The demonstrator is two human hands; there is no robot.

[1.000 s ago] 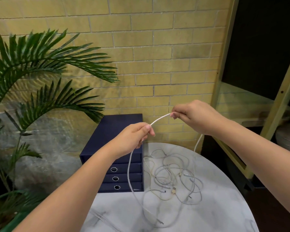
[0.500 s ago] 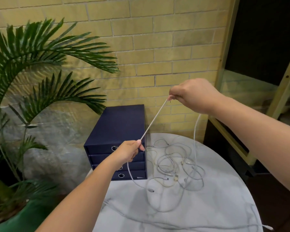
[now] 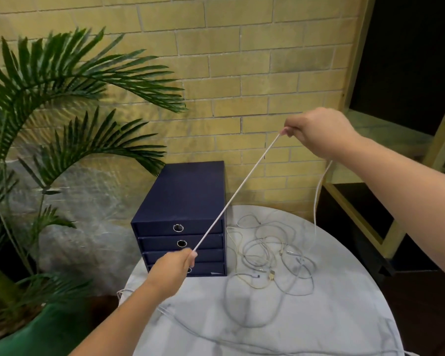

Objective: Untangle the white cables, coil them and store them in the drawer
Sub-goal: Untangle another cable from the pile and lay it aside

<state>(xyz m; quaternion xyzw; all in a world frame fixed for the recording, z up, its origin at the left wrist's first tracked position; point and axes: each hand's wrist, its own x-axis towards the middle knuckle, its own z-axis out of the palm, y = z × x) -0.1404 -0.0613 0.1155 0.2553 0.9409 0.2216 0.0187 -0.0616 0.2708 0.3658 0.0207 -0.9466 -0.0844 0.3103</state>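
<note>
A white cable (image 3: 237, 194) runs taut between my two hands. My left hand (image 3: 174, 268) pinches its lower end in front of the drawer unit; my right hand (image 3: 316, 131) pinches it high up near the brick wall, and the slack hangs down from that hand to the table. A tangle of white cables (image 3: 272, 255) lies on the round marble table (image 3: 332, 317). The dark blue drawer unit (image 3: 183, 201) stands at the table's back left with all its drawers closed.
A potted palm (image 3: 49, 104) in a green pot (image 3: 36, 337) stands left of the table. A brick wall rises behind. A gold-framed shelf (image 3: 355, 201) stands to the right. Another cable trails across the table's near part (image 3: 216, 340).
My hands have moved apart: the right one rose up and right, the left one dropped down and left. The cable between them has lengthened and gone taut.
</note>
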